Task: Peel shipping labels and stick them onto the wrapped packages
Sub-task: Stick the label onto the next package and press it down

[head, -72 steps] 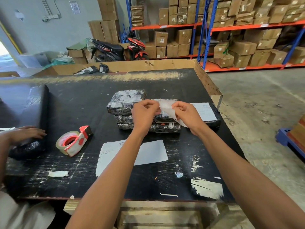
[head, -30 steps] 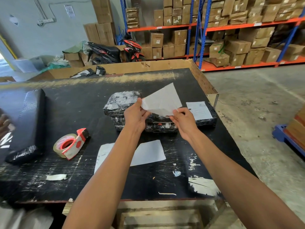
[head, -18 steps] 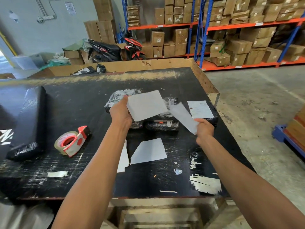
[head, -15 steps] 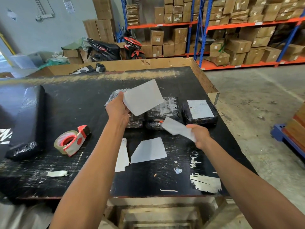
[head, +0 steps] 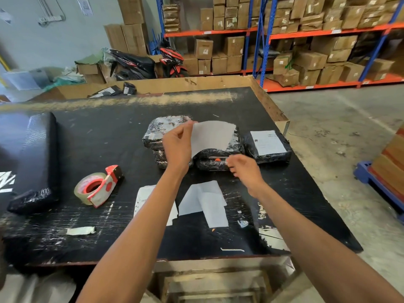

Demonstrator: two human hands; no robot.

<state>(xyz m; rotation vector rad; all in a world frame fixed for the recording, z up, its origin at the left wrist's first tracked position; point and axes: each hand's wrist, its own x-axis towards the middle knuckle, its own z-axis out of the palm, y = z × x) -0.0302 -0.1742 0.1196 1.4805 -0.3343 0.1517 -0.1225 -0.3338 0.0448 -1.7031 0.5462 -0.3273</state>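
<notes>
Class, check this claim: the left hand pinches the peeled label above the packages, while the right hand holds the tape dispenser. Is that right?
Not quite. The head view shows the right hand holds nothing; the tape dispenser lies on the table. The left hand does pinch the label above the packages.

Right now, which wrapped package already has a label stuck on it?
The package farthest right, standing apart from the stacked ones; a white printed label covers its top.

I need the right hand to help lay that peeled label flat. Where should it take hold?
Pinch the label's free right edge, coming from the right: the left hand already pinches its left edge, and the sheet hangs curled above the middle package.
</notes>
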